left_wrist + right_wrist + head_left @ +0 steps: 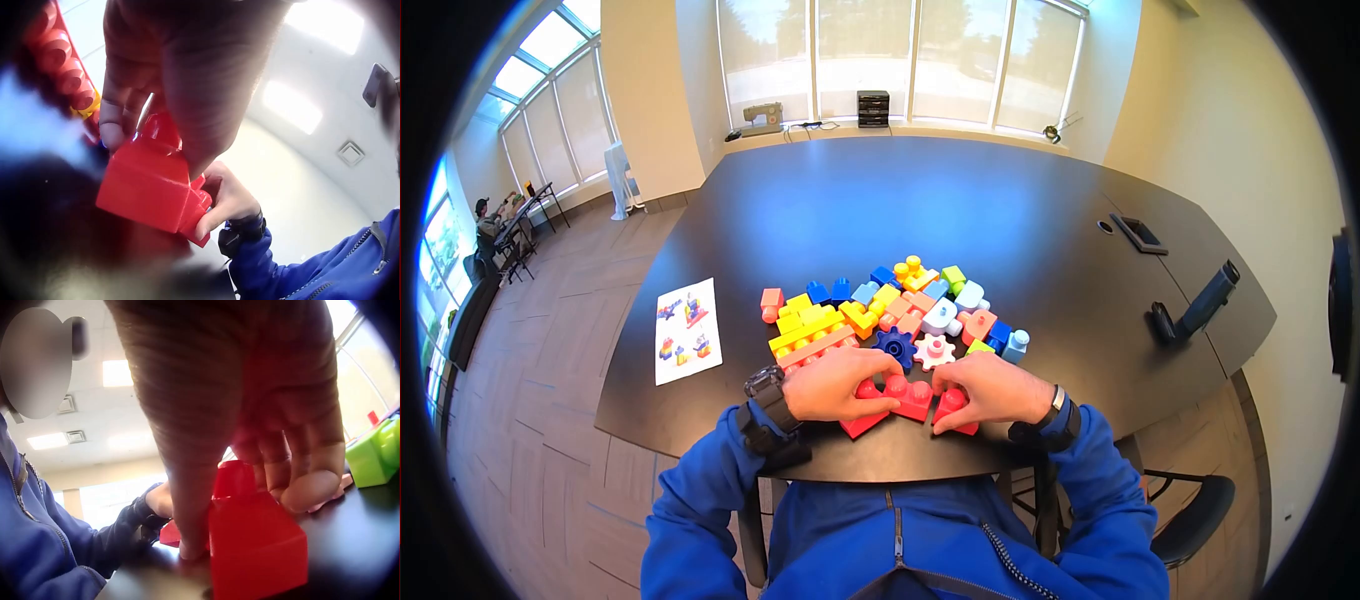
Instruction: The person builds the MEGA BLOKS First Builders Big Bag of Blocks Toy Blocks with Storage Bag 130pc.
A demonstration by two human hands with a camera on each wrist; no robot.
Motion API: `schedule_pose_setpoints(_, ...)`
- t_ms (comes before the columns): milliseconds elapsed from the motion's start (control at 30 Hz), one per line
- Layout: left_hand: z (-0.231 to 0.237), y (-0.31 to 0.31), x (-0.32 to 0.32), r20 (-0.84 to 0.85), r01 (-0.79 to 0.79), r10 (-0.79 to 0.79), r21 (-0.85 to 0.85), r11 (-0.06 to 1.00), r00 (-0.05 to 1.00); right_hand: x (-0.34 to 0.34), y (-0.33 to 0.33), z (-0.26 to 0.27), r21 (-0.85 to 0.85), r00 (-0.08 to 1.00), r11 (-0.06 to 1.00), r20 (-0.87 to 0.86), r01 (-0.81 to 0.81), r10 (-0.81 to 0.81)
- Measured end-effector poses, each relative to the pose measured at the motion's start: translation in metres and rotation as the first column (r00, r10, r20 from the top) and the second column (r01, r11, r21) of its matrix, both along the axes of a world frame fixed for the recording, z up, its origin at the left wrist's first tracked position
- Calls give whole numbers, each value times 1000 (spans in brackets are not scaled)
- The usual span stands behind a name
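Note:
Near the table's front edge, my left hand (837, 385) pinches a red toy block (144, 184) by its stud, between thumb and fingers. My right hand (997, 388) grips a smaller red block (953, 408), thumb on the near side and fingers on the far side; this block fills the lower part of the right wrist view. Between the hands is a two-stud red block (913, 400), close to both sets of fingertips. Just beyond the hands lie a dark blue gear (894, 347) and a pale pink gear (934, 350).
Many coloured blocks (820, 320) spread behind the hands, with a green block (372, 456) near the right hand. A printed picture sheet (687, 330) lies at the left. A dark upright device (1208, 300) stands at the right, near a table socket (1140, 234).

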State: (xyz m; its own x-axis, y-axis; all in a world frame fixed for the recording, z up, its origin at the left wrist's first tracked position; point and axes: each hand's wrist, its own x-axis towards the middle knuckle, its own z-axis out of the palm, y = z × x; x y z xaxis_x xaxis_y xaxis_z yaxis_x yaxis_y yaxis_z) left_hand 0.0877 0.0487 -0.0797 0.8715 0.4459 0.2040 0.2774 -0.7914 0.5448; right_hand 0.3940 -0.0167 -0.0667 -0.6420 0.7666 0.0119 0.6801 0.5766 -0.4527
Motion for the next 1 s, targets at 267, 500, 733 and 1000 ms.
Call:
schedule_pose_setpoints(267,16,-3,-2,-130,-44,49,41,998,990,-4,7,-14,173,998,984,-61,38,-28)
schedule_pose_setpoints(500,20,-8,-17,-127,-69,86,129,989,988,-7,13,-21,241,997,970,-78,25,-7)
schedule_pose_setpoints(733,12,-8,-32,-223,-105,118,65,992,968,-4,21,-28,245,995,969,-85,-23,45)
schedule_pose_setpoints(1000,9,-8,-27,-154,-102,131,182,978,979,-6,18,-27,223,989,974,-135,-27,59)
